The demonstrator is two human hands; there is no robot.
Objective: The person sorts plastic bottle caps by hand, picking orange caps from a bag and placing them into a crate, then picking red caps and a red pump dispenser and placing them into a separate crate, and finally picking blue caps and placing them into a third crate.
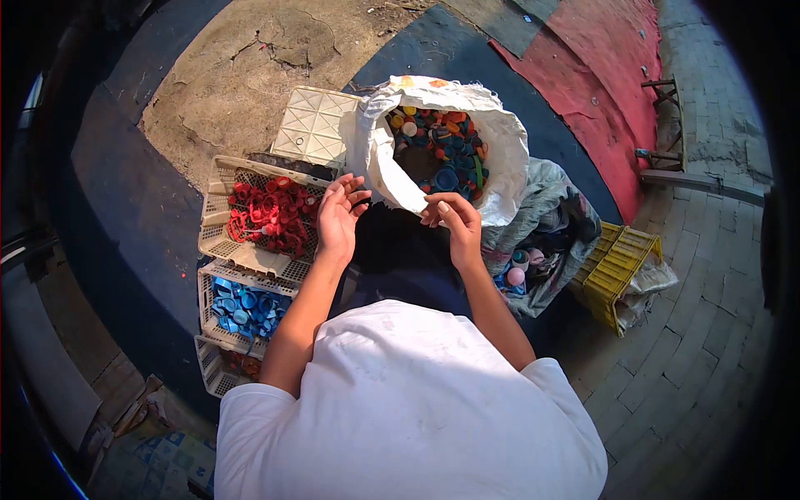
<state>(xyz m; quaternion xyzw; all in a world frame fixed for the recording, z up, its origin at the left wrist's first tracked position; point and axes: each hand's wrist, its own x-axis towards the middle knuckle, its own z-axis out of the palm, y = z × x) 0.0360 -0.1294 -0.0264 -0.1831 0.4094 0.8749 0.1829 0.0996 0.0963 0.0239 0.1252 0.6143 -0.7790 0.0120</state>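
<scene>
A white woven sack (500, 133) stands upright in front of me, its rim rolled outward. Inside it lie mixed plastic caps (454, 154) in blue, orange, green and yellow. My right hand (458, 227) is at the near rim of the sack, with thumb and forefinger closed on the white edge. Left of the sack, my left hand (337, 221) is held palm up with its fingers apart and nothing in it. Close beside that hand is a beige crate (212, 204) of red plastic caps (271, 212).
Below the red caps, another crate (205, 292) holds blue caps (248, 310). A third crate (208, 367) sits nearer me. At right are a grey-green sack (546, 179) with mixed plastic pieces and a yellow crate (617, 267). An upturned beige crate (312, 129) lies behind.
</scene>
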